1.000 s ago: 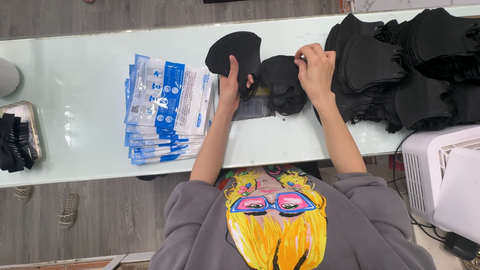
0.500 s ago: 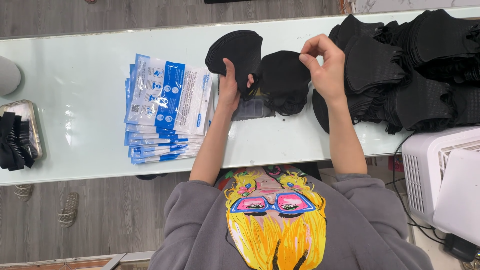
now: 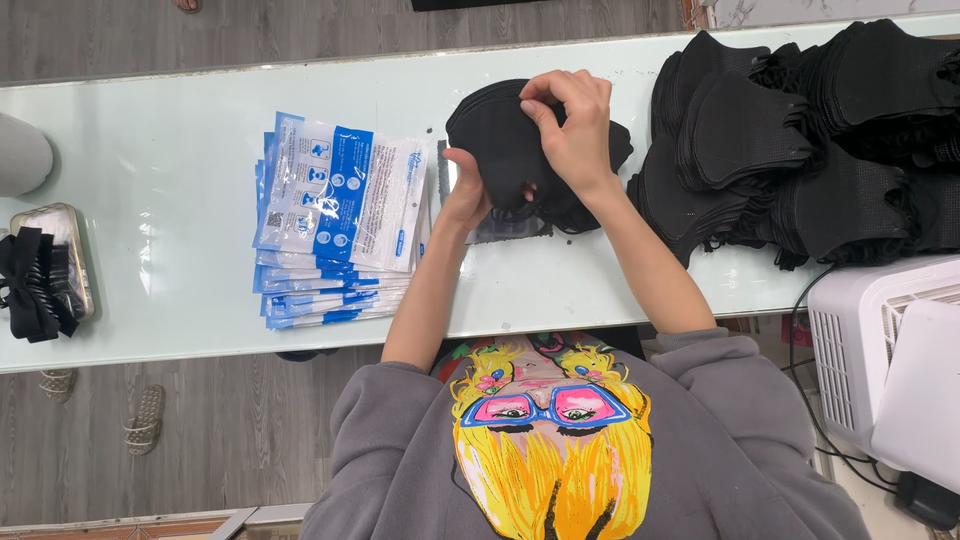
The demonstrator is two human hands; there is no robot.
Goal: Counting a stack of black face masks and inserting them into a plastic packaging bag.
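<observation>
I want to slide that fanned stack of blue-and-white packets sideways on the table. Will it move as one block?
Probably not. The packets already lie fanned out rather than squared, so they likely slip over each other. Their film looks glossy, and the table is smooth and shiny, so a push would probably spread them. They look thin and floppy, likely light.

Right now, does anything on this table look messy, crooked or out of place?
Nothing is spilled or damaged. The stack of blue-and-white packets is fanned out unevenly rather than squared, and the big pile of black masks slumps loosely. Both hands, left and right, hold a black mask over the table.
</observation>
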